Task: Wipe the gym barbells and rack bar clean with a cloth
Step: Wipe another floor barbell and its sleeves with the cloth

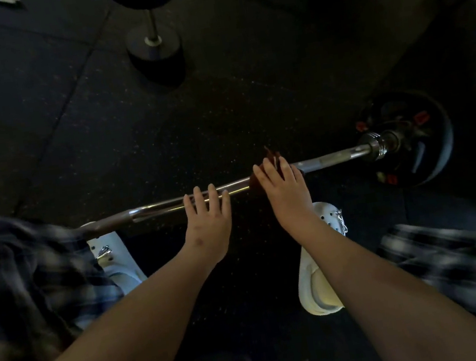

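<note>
Barbell: the barbell (333,158) lies low over the dark rubber floor (72,126), running from left to right in front of the person, with its steel shaft shining.
Plate: a black weight plate (427,155) with small red marks sits on the right end of the shaft.
Cloth: the cloth (272,154), dark reddish brown, is wrapped on the shaft near its middle, and a corner stands up between the fingers.
Right hand: the right hand (285,192) is on top of the cloth, fingers near together and bent over it, holding it against the shaft.
Left hand: the left hand (207,223) rests on the bare shaft just beside the cloth, fingers straight and a little apart.
Feet: white clogs (318,291) stand under the arms, one on each side.
Clothing: blurred plaid fabric (15,270) hangs at both edges.
Behind: a dumbbell (153,40) stands on the floor, well apart from the barbell.
</note>
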